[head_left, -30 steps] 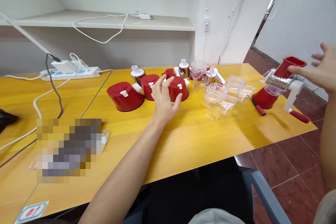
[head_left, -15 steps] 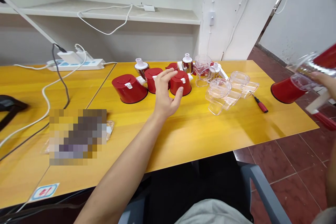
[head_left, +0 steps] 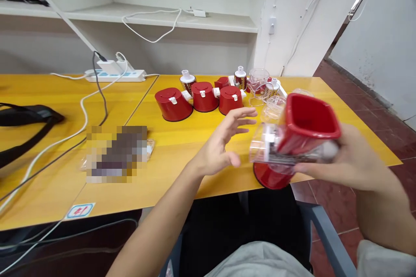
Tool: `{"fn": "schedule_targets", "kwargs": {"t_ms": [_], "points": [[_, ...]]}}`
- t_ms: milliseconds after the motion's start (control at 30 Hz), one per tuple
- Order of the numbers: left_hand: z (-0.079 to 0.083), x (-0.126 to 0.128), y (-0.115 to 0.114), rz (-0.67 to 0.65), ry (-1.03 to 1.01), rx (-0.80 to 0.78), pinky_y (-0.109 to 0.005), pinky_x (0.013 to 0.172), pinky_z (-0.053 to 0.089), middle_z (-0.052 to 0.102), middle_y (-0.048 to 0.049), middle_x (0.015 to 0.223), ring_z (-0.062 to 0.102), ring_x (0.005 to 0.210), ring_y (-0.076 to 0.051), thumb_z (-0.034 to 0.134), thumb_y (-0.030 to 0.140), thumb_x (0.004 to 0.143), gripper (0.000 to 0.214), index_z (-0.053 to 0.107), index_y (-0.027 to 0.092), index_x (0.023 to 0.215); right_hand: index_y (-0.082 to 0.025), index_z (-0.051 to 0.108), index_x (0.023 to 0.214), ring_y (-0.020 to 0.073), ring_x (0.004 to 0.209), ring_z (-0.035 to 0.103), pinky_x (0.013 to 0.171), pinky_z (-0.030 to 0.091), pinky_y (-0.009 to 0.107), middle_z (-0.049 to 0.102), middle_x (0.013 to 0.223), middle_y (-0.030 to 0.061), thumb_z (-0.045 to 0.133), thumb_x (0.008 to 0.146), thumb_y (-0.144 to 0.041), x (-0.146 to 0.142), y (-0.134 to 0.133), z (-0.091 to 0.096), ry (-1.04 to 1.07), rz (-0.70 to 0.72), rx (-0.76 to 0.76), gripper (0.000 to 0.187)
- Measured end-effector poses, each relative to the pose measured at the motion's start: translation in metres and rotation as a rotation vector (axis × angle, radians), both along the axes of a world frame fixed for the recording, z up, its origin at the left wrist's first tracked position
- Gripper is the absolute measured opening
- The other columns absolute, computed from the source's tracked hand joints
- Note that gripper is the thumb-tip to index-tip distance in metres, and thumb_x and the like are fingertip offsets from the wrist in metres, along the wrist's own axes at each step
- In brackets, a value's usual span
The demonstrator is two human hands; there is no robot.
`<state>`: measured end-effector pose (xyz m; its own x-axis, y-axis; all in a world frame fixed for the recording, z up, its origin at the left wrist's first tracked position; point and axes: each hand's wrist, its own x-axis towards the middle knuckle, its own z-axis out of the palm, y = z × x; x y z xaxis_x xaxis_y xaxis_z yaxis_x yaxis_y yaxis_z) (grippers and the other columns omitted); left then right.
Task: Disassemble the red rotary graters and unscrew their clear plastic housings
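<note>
now, red grater (head_left: 294, 139) brought nearer, right hand (head_left: 352, 164) clamped round it, left hand (head_left: 218, 145), fingers apart

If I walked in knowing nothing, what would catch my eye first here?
Probably the big red-and-clear device with its wide red mouth, gripped in the person's right hand by the near edge of the yellow table. The open left hand is just to its left. Farther back, three red bases stand in a row, about mid-picture.
</note>
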<state>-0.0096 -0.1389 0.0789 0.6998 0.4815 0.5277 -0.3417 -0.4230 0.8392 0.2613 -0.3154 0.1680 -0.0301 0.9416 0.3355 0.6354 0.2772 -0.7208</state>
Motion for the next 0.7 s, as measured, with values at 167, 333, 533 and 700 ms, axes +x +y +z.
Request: {"fn": "schedule_targets", "kwargs": {"t_ms": [167, 333, 533, 700], "points": [[-0.002, -0.02, -0.014, 0.099, -0.034, -0.005, -0.053, 0.124, 0.063, 0.065, -0.0131, 0.165, 0.069, 0.15, -0.038, 0.105, 0.061, 0.078, 0.107, 0.052, 0.038, 0.168, -0.042, 0.075, 0.145, 0.0408, 0.131, 0.078, 0.119, 0.064, 0.065, 0.078, 0.145, 0.002, 0.109, 0.073, -0.045, -0.041, 0.056, -0.014, 0.006, 0.262, 0.093, 0.079], [-0.019, -0.031, -0.005, 0.231, -0.145, 0.006, -0.037, 0.1, 0.072, 0.082, -0.0092, 0.132, 0.083, 0.118, -0.027, 0.105, 0.038, 0.08, 0.071, 0.074, 0.029, 0.143, -0.038, 0.059, 0.165, 0.0421, 0.153, 0.064, 0.129, 0.057, 0.063, 0.064, 0.167, 0.0076, 0.109, 0.075, -0.052, -0.05, 0.084, -0.028, 0.047, 0.378, 0.026, 0.104], [-0.032, -0.041, -0.007, 0.334, -0.167, -0.044, -0.04, 0.107, 0.07, 0.082, -0.0098, 0.135, 0.081, 0.122, -0.029, 0.107, 0.039, 0.077, 0.075, 0.075, 0.028, 0.144, -0.053, 0.034, 0.18, 0.0395, 0.172, 0.042, 0.138, 0.047, 0.066, 0.039, 0.186, 0.0007, 0.103, 0.083, -0.057, -0.057, 0.082, 0.011, -0.038, 0.391, 0.163, 0.118], [-0.033, -0.047, -0.012, 0.345, -0.183, -0.049, -0.042, 0.105, 0.072, 0.082, -0.0094, 0.135, 0.083, 0.121, -0.03, 0.106, 0.037, 0.079, 0.072, 0.075, 0.03, 0.144, -0.035, 0.087, 0.117, 0.0338, 0.157, 0.061, 0.133, 0.055, 0.06, 0.063, 0.167, 0.0003, 0.087, 0.102, -0.044, -0.078, 0.09, 0.035, -0.269, 0.488, 0.255, 0.017]]}}
